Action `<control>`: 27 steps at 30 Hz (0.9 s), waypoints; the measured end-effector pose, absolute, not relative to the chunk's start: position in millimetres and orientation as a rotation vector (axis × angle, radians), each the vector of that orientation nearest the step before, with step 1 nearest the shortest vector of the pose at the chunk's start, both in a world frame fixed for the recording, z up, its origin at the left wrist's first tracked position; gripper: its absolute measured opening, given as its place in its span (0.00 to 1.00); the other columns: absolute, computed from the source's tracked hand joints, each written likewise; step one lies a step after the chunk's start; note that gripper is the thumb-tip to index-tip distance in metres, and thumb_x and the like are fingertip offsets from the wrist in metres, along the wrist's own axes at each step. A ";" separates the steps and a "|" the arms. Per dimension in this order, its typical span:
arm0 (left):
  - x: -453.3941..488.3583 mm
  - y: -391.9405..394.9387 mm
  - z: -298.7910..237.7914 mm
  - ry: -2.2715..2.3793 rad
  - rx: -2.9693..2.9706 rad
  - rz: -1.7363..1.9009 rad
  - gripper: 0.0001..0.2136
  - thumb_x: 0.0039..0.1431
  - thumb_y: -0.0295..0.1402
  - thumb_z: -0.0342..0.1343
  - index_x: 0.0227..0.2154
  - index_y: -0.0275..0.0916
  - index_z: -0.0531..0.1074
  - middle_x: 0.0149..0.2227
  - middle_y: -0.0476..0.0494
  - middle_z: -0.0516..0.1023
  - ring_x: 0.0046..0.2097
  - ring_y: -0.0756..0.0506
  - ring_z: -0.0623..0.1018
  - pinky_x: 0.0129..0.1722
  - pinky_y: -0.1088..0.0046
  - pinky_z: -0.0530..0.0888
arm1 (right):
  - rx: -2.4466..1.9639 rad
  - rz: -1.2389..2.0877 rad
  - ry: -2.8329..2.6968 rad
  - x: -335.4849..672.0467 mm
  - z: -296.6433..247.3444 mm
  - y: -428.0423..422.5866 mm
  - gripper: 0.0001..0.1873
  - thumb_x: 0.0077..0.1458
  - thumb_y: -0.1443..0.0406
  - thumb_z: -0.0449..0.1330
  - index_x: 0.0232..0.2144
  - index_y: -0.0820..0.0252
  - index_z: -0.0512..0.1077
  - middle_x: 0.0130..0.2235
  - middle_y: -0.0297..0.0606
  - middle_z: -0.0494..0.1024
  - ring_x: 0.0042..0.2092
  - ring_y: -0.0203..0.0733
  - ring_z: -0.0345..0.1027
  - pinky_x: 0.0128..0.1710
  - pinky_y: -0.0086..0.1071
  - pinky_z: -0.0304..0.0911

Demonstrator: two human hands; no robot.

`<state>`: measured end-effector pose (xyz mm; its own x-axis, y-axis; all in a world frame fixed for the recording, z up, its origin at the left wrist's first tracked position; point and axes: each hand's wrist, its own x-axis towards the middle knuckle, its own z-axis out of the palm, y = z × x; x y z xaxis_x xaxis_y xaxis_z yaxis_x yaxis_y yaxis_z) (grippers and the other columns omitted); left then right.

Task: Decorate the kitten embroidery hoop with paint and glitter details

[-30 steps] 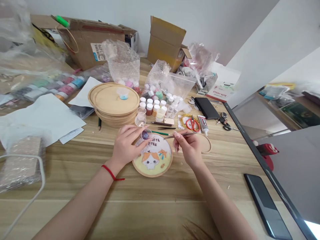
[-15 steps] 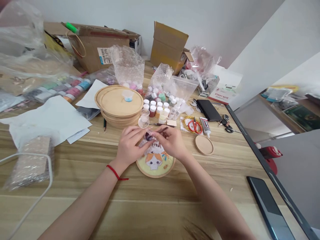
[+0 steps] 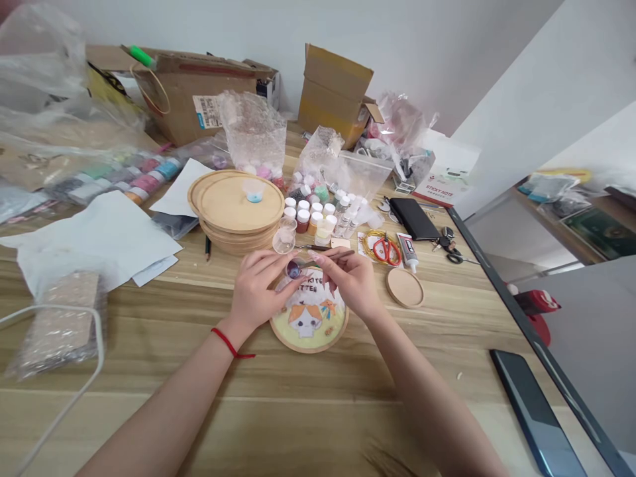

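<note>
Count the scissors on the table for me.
2. The red-handled scissors lie on the coil of gold wire; the black-handled scissors lie just below the keys, further right. Others may be hidden in the clutter.

Clear cup (image 3: 293,269) of purple paint, thin brush (image 3: 340,254)

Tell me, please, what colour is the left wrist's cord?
The cord is red, shown in the head view.
</note>
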<state>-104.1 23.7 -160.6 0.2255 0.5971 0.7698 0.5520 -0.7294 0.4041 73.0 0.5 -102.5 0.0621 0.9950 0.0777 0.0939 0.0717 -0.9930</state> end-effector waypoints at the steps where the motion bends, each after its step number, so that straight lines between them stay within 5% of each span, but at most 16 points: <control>1: -104.1 23.7 -160.3 1.142 2.418 1.563 0.18 0.53 0.36 0.66 0.48 0.41 0.76 0.40 0.43 0.83 0.42 0.43 0.77 0.44 0.63 0.74 | -1.239 1.072 -1.243 75.9 -101.0 -0.9 0.17 0.49 0.53 0.67 0.28 0.63 0.75 0.16 0.28 0.69 0.16 0.30 0.58 0.14 0.25 0.54; 4: -104.3 24.0 -159.3 1.166 2.407 1.578 0.18 0.53 0.36 0.65 0.48 0.41 0.76 0.40 0.44 0.83 0.41 0.43 0.77 0.45 0.64 0.74 | -1.177 1.085 -1.212 88.8 -100.9 -8.8 0.14 0.49 0.55 0.68 0.29 0.61 0.78 0.20 0.30 0.71 0.17 0.30 0.60 0.15 0.26 0.58; 9: -104.1 24.9 -159.4 1.179 2.392 1.582 0.16 0.54 0.35 0.65 0.46 0.40 0.76 0.38 0.44 0.83 0.41 0.43 0.77 0.45 0.64 0.74 | -1.180 1.079 -1.150 113.5 -122.4 -33.6 0.11 0.46 0.57 0.70 0.26 0.58 0.79 0.40 0.40 0.79 0.27 0.33 0.69 0.19 0.27 0.66; 12: -103.4 25.3 -160.3 1.172 2.393 1.577 0.16 0.54 0.35 0.65 0.46 0.41 0.77 0.38 0.44 0.83 0.41 0.43 0.78 0.45 0.63 0.74 | -1.234 1.165 -1.044 119.7 -142.9 -47.3 0.13 0.48 0.55 0.68 0.28 0.60 0.77 0.26 0.36 0.78 0.19 0.32 0.63 0.15 0.27 0.62; 15: -103.0 25.2 -160.1 1.164 2.387 1.574 0.15 0.54 0.36 0.64 0.45 0.41 0.77 0.38 0.44 0.83 0.40 0.43 0.78 0.45 0.63 0.74 | -1.268 1.163 -1.004 118.6 -158.6 -53.9 0.15 0.51 0.53 0.66 0.28 0.60 0.74 0.14 0.27 0.67 0.14 0.32 0.57 0.13 0.26 0.55; 27: -103.2 25.4 -160.0 1.212 2.362 1.544 0.13 0.55 0.36 0.63 0.43 0.41 0.77 0.38 0.44 0.83 0.41 0.43 0.78 0.44 0.64 0.74 | -1.277 1.047 -1.099 119.1 -169.9 -54.6 0.14 0.53 0.55 0.65 0.27 0.60 0.72 0.16 0.27 0.69 0.17 0.32 0.60 0.19 0.27 0.58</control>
